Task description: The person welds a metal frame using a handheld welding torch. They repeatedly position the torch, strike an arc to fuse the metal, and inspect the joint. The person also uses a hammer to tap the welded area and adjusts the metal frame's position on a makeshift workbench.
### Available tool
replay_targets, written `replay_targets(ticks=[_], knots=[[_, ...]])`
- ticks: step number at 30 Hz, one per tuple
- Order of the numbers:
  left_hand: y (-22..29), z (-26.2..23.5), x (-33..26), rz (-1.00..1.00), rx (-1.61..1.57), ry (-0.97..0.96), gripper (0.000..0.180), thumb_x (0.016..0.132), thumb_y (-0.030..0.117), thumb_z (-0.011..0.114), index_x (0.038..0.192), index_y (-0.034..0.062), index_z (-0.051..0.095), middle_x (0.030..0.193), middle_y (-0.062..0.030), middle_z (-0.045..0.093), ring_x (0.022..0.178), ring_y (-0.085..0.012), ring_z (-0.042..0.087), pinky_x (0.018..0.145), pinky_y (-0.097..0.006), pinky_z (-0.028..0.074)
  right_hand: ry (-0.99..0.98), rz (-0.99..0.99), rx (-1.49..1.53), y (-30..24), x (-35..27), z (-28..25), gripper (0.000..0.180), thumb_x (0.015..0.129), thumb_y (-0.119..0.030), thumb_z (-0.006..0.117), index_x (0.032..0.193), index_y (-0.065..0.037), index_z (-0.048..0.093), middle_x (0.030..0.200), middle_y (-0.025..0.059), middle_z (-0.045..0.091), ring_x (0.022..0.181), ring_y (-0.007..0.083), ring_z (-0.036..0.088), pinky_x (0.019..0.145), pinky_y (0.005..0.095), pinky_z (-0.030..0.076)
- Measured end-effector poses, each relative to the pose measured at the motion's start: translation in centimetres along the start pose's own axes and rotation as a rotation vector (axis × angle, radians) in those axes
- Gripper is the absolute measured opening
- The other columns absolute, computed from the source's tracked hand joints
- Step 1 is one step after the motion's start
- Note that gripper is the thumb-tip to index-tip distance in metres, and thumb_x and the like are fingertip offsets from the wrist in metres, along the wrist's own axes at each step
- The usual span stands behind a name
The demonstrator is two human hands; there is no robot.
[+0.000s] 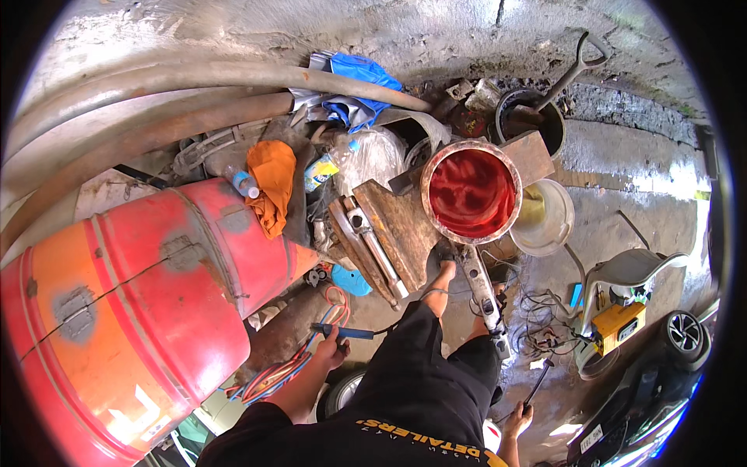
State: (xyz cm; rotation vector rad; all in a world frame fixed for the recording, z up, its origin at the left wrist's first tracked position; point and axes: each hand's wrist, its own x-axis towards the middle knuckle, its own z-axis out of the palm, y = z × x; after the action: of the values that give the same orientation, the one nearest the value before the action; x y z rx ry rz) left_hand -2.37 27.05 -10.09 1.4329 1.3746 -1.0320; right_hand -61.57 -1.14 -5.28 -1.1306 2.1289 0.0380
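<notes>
The blue handle (354, 334), a smooth, straight cylinder with a dark tip and a thin black cable (385, 330) running from its other end, was in the left hand (333, 352), whose fingers were curled around it, just left of the person's black shorts (408, 342); the right hand (517, 420), low on the other side, was wrapped around the end of a slim hammer (537, 386), its dark shaft slanting away to a small, narrow head; between the legs ran a scuffed grey metal bar (481, 288), pierced with holes, its far end beside a thick-rimmed cylinder (428, 204) with a glossy red interior; whether the two were joined could not be told; left of the cylinder lay a rough brown slab (408, 226), and by its edge a steel rod (383, 261) with a knuckled end; further left, a bulging red-and-orange drum (140, 311) showed dull grey patches, raised ribs and a dark seam, a crumpled orange cloth (272, 183) draped at its far end; to the right stood a round, pale plastic bucket (566, 222); beyond that, a grey moulded chair (638, 267) stood near a boxy yellow machine (619, 327), with thin dark cables (537, 327) tangled on the rough concrete floor (650, 222); at the far side, a shovel (566, 80) leaned in a dark, round container (554, 132), near creased blue sheeting (366, 71).
</notes>
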Motion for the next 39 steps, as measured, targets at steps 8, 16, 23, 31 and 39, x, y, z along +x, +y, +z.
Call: replay_targets(ticks=[8, 16, 23, 31, 39], knots=[[-0.9, -0.6, 1.6, -0.004, -0.059, -0.098, 0.024, 0.098, 0.044, 0.065, 0.100, 0.0221, 0.058, 0.087, 0.0020, 0.057, 0.077, -0.0188, 0.056, 0.062, -0.038, 0.047, -0.019, -0.176, 0.154, -16.7, -0.5, -0.4, 0.022, 0.097, -0.022, 0.062, 0.090, -0.003, 0.057, 0.070, 0.0011, 0.053, 0.057, 0.0111, 0.046, 0.053, 0.0291, 0.040], [-3.1, 1.6, 2.7, 0.070, -0.152, -0.177, 0.032, 0.096, 0.049, 0.066, 0.091, 0.0186, 0.056, 0.078, 0.0014, 0.057, 0.069, -0.0177, 0.057, 0.058, -0.036, 0.046, -0.301, -0.481, 0.367, -35.9, -4.0, -2.9, 0.036, 0.091, -0.003, 0.064, 0.124, -0.001, 0.049, 0.094, 0.0099, 0.064, 0.077, 0.0216, 0.064, 0.075, 0.0329, 0.054], [-5.9, 2.8, 4.2, 0.170, -0.260, -0.204, 0.039, 0.093, 0.054, 0.068, 0.094, 0.0155, 0.057, 0.078, -0.0014, 0.059, 0.064, -0.0187, 0.058, 0.052, -0.034, 0.046, -0.219, -1.406, -0.004, -50.2, -8.0, -0.7, 0.040, 0.088, -0.017, 0.072, 0.121, 0.002, 0.059, 0.090, 0.0196, 0.069, 0.081, 0.0294, 0.070, 0.076, 0.0384, 0.055], [-14.8, 1.6, 1.3, 0.241, -0.494, -0.170, 0.045, 0.093, 0.058, 0.064, 0.096, 0.0140, 0.057, 0.073, -0.0034, 0.059, 0.057, -0.0182, 0.055, 0.050, -0.033, 0.045, -0.645, -1.690, -0.221, -57.6, -11.8, 2.5, 0.042, 0.095, -0.022, 0.065, 0.133, -0.006, 0.056, 0.103, 0.0229, 0.071, 0.098, 0.0420, 0.068, 0.084, 0.0435, 0.054], [-30.5, 1.1, 2.6, 0.094, -0.918, -0.136, 0.048, 0.092, 0.063, 0.062, 0.091, 0.0149, 0.058, 0.069, -0.0023, 0.057, 0.057, -0.0179, 0.054, 0.049, -0.032, 0.045, -0.602, -1.825, -0.240, -57.6, -10.6, 4.6, 0.043, 0.099, -0.027, 0.058, 0.139, -0.011, 0.054, 0.122, 0.0251, 0.066, 0.114, 0.0446, 0.061, 0.095, 0.0474, 0.049]])
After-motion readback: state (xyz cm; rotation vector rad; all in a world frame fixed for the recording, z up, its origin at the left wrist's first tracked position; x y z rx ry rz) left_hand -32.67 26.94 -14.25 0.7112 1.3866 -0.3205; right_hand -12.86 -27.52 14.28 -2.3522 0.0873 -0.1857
